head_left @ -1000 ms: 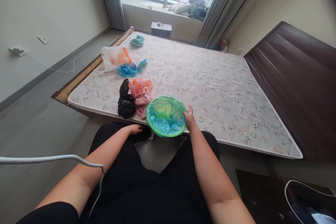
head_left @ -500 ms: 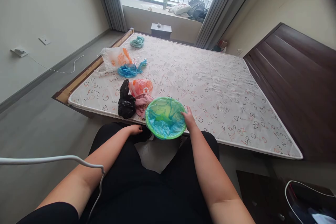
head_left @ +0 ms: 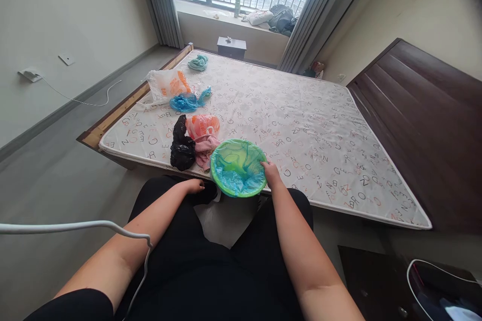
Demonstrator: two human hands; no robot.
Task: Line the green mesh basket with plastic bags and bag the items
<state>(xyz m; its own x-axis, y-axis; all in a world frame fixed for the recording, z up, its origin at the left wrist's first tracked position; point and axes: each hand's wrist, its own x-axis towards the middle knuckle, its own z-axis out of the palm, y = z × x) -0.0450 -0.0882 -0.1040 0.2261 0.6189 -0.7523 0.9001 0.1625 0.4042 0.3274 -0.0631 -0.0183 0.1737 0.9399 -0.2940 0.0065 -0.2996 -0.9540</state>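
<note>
My right hand [head_left: 271,173] grips the right rim of a green trash bin [head_left: 219,189], with its thumb on the edge. A thin blue plastic bag [head_left: 241,180] lines the bin and lies crumpled inside it. The bin is at the near edge of the mattress [head_left: 301,125], its mouth facing up and toward me. My left hand [head_left: 195,186] rests low by my leg, left of the bin and apart from it, its fingers lying loosely with nothing seen in them. Beside the bin lie a pink cloth [head_left: 205,149] and a black plastic bag [head_left: 183,153].
Farther along the mattress are a red plastic bag [head_left: 203,124], a blue plastic bag [head_left: 186,102], a white-and-orange bag [head_left: 165,85] and a teal coiled bundle [head_left: 198,62]. A white cable [head_left: 75,227] crosses my left arm. The brown headboard [head_left: 422,125] stands at right.
The view has shifted slightly. The bin's near rim sits a little higher, and my right hand still grips its edge. My left hand stays in place.
</note>
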